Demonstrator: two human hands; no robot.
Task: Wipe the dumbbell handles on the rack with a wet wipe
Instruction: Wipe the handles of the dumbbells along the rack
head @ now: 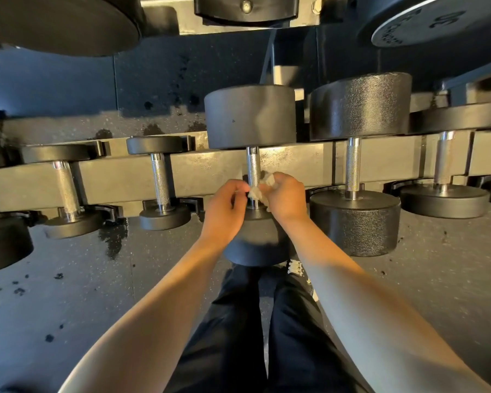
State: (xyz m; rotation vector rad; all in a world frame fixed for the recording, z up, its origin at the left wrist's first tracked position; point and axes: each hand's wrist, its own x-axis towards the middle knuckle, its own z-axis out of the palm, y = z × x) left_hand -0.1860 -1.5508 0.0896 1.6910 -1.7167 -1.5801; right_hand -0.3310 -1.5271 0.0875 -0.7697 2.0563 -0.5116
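The wet wipe (pixel 260 188) is being pinched from both sides — left hand (pixel 224 207) and right hand (pixel 284 195), fingers curled — and wrapped round the lower end of the center dumbbell handle (pixel 253 165), just above the near weight head (pixel 255 245) on the rack (pixel 295 163).

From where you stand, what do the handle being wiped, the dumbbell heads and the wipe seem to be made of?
Handle: bright metal, probably chromed steel; it shines and shows fine knurling.
Heads: matte black, likely rubber or a coating over metal; dull, faintly grainy surface.
Wipe: thin pale cloth or paper; it crumples between the left hand and the right hand.
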